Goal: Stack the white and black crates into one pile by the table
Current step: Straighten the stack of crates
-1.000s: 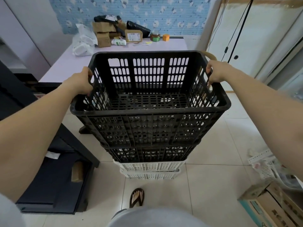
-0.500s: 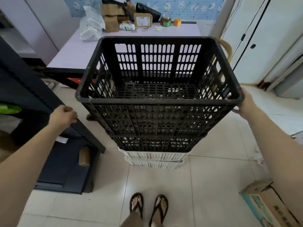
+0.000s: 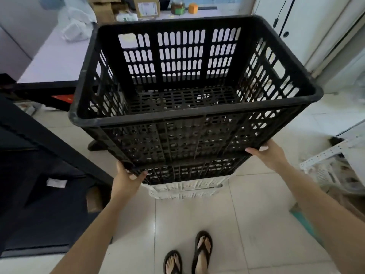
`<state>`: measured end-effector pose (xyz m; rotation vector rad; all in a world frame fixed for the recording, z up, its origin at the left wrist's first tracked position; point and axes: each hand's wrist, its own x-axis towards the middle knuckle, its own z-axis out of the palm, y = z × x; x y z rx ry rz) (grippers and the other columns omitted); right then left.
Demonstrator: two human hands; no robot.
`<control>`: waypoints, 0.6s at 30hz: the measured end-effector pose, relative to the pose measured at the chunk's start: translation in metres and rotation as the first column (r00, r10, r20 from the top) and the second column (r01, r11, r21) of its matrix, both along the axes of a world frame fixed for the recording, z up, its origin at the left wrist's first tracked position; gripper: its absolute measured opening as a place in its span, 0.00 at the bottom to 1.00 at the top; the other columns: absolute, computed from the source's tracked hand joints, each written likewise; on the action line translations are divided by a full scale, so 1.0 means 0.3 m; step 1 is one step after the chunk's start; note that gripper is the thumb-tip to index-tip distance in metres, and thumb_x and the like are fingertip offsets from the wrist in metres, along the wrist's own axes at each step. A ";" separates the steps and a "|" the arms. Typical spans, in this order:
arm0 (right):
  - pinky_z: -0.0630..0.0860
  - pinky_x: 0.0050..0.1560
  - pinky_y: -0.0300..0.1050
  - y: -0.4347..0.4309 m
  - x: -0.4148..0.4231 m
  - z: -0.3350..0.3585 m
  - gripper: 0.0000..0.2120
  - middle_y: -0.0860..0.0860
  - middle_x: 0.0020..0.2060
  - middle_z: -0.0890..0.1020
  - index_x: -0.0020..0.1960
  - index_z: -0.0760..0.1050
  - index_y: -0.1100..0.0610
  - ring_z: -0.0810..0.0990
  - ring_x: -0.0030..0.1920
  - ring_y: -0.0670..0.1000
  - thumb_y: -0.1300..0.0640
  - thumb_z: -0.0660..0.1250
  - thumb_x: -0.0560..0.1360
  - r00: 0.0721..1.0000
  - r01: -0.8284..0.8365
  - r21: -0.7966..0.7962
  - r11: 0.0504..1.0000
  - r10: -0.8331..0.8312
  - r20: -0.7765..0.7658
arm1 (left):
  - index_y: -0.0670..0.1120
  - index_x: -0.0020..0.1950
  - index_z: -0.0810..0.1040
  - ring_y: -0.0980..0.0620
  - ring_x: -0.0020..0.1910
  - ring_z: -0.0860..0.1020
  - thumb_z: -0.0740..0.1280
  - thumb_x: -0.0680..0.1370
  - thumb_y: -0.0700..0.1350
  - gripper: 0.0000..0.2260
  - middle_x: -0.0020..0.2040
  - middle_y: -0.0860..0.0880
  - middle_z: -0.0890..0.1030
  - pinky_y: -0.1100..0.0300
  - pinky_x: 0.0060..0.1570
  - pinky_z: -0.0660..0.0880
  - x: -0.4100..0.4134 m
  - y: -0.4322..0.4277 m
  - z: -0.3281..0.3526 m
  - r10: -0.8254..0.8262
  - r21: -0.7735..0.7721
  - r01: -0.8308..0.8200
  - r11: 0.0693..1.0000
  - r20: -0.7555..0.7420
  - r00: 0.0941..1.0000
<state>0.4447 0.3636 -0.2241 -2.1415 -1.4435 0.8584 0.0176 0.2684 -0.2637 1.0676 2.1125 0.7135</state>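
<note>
The left hand (image 3: 126, 180) and right hand (image 3: 268, 153) have moved from the top rim to grip the lower near corners of the black crate (image 3: 177, 120).

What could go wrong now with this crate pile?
The left hand and right hand hold the top black crate only at its low corners; it may tip. Their fingertips lie at the seam with the lower black crate and could be pinched. The sandalled feet stand close by; a slipped crate might hit them.

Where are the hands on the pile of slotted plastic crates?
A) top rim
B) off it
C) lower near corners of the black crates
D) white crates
C: left hand and right hand hold the black slotted plastic crates at their lower near corners, above the white slotted crates.
</note>
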 end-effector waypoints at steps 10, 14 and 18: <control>0.71 0.59 0.49 -0.167 -0.061 -0.327 0.37 0.49 0.62 0.76 0.77 0.53 0.44 0.79 0.56 0.54 0.39 0.65 0.73 0.804 0.413 0.001 0.911 -0.364 -0.471 | 0.53 0.77 0.57 0.46 0.65 0.73 0.72 0.44 0.76 0.65 0.69 0.49 0.70 0.53 0.62 0.71 -0.084 -0.221 -0.318 0.043 -0.068 -0.022 0.997 0.334 0.941; 0.65 0.68 0.52 -0.173 -0.128 -0.613 0.38 0.52 0.72 0.69 0.77 0.53 0.45 0.69 0.70 0.55 0.42 0.67 0.73 0.911 0.221 -0.037 0.975 -0.220 -0.348 | 0.50 0.78 0.54 0.42 0.69 0.69 0.75 0.42 0.73 0.69 0.72 0.41 0.66 0.48 0.68 0.69 -0.116 -0.111 -0.469 -0.016 -0.001 0.017 1.000 0.352 0.936; 0.63 0.68 0.42 -0.171 -0.128 -0.874 0.37 0.50 0.72 0.68 0.77 0.56 0.51 0.65 0.72 0.53 0.48 0.69 0.74 0.966 0.112 0.173 0.979 -0.066 -0.251 | 0.55 0.78 0.50 0.45 0.70 0.68 0.80 0.57 0.61 0.58 0.74 0.43 0.64 0.45 0.68 0.69 -0.081 -0.047 -0.703 -0.025 0.057 0.009 0.998 0.269 0.963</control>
